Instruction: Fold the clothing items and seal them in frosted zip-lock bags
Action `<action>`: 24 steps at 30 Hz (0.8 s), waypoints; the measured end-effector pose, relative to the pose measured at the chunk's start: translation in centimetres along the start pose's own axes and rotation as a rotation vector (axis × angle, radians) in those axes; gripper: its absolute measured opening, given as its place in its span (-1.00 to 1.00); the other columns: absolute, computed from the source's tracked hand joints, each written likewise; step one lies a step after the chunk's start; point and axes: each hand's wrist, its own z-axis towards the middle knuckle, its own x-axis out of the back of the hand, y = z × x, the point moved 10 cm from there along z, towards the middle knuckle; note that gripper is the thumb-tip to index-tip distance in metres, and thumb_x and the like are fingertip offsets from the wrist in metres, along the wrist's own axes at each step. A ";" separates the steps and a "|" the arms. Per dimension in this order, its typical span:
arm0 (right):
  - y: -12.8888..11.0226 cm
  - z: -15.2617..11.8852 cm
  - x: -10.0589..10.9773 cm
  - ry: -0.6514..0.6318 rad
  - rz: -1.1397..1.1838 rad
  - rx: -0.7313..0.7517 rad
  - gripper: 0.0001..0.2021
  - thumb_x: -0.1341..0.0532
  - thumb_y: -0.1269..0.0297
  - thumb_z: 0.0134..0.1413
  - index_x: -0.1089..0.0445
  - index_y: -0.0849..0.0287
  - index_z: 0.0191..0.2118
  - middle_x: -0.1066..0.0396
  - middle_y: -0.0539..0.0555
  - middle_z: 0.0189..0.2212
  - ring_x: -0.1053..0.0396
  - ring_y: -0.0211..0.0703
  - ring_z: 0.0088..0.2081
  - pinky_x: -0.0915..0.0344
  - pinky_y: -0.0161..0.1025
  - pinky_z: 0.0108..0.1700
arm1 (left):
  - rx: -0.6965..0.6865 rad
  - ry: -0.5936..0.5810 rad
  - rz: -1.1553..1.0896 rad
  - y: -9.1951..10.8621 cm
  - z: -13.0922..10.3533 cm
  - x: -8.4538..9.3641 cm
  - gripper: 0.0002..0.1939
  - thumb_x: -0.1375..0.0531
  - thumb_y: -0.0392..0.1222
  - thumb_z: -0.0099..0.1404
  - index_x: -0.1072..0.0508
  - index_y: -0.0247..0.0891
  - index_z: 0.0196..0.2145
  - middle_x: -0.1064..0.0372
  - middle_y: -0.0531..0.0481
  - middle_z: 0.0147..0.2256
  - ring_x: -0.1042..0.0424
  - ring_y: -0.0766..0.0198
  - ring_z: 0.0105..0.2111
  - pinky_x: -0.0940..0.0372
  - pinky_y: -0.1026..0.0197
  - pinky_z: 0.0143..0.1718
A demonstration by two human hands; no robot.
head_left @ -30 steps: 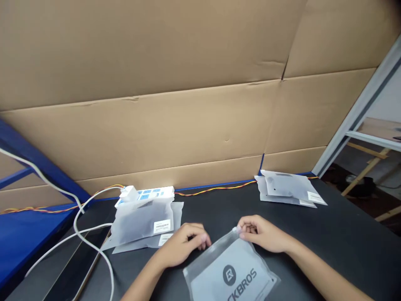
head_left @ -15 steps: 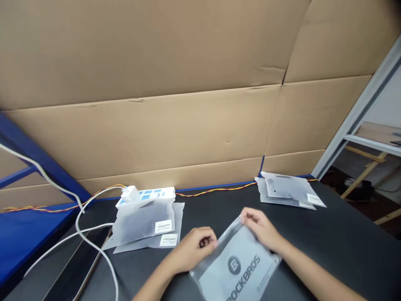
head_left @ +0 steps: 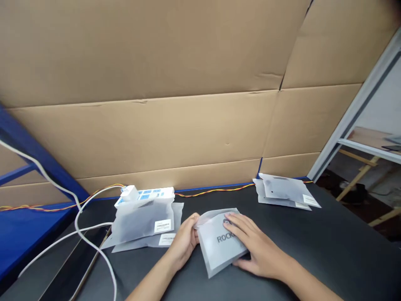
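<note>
A frosted plastic pouch (head_left: 216, 251) with dark ROCKBROS lettering is between my hands above the black table. My left hand (head_left: 184, 240) pinches its upper left corner. My right hand (head_left: 253, 244) lies over its right side, fingers across the printed logo and thumb at the lower edge, covering part of the lettering. The pouch is tilted and looks filled out; its contents cannot be made out. Left of my left hand lie two similar frosted pouches (head_left: 140, 225) with white barcode labels, overlapping each other.
More labelled pouches (head_left: 286, 192) overlap at the back right of the table (head_left: 300, 242). A white power strip (head_left: 156, 193) with a plugged-in adapter sits behind the left pouches. White cables (head_left: 94, 246) loop across the left side. A cardboard wall (head_left: 175, 133) closes off the back.
The pouch has turned, and its open-looking top edge now faces away from me. My right hand has moved from that edge onto the printed face; my left grips the corner.
</note>
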 end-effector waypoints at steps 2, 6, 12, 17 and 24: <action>-0.2 0.2 0.0 0.065 -0.083 0.037 -0.24 -0.18 0.46 0.01 -0.01 0.09 0.36 -0.09 0.17 0.33 -0.04 0.13 0.33 -0.09 0.13 0.29 | 0.019 -0.041 -0.069 0.0 -0.2 -0.7 -0.72 -0.19 -0.02 0.32 -0.17 -0.19 -0.38 -0.31 0.13 -0.43 -0.40 0.33 -0.46 -0.34 0.27 -0.37; 2.3 -0.8 5.5 0.308 -0.264 0.045 -0.28 -0.04 0.61 0.03 -0.09 0.01 0.33 -0.32 0.07 0.21 -0.21 0.02 0.26 -0.22 0.04 0.24 | -0.049 -0.190 0.098 0.9 -0.7 -2.1 -0.64 -0.01 0.17 0.42 -0.28 -0.20 -0.21 -0.43 -0.09 -0.13 -0.50 0.18 -0.29 -0.37 0.08 -0.19; 13.2 -6.2 17.5 0.601 -0.632 -0.319 -0.43 -0.04 0.47 0.12 -0.20 0.12 0.27 -0.29 0.15 0.22 -0.17 0.13 0.27 -0.11 0.13 0.28 | -0.360 -0.196 1.006 2.4 -1.9 -3.4 -0.77 -0.05 -0.02 0.45 -0.42 -0.15 -0.18 -0.45 -0.02 -0.17 -0.40 0.17 -0.14 -0.22 0.07 0.02; 21.1 -8.0 14.4 0.243 -0.636 -0.413 -0.45 -0.07 0.05 0.24 -0.13 0.08 0.29 -0.20 0.19 0.28 -0.13 0.26 0.28 0.02 0.38 0.25 | -0.482 -0.262 1.323 2.1 -3.1 -5.2 -0.86 -0.06 -0.17 0.43 -0.42 -0.12 -0.19 -0.40 -0.04 -0.02 -0.32 0.11 0.01 -0.12 -0.05 0.12; 12.5 -5.0 10.3 0.416 -0.494 -0.197 -0.57 -0.13 0.18 0.25 -0.23 0.12 0.19 -0.28 0.23 0.19 -0.08 0.15 0.31 -0.04 0.19 0.30 | -0.539 -0.310 1.473 1.8 -3.0 -6.1 -0.74 -0.14 -0.24 0.37 -0.40 -0.08 0.00 -0.30 -0.03 0.16 -0.20 0.04 0.16 -0.10 -0.07 0.18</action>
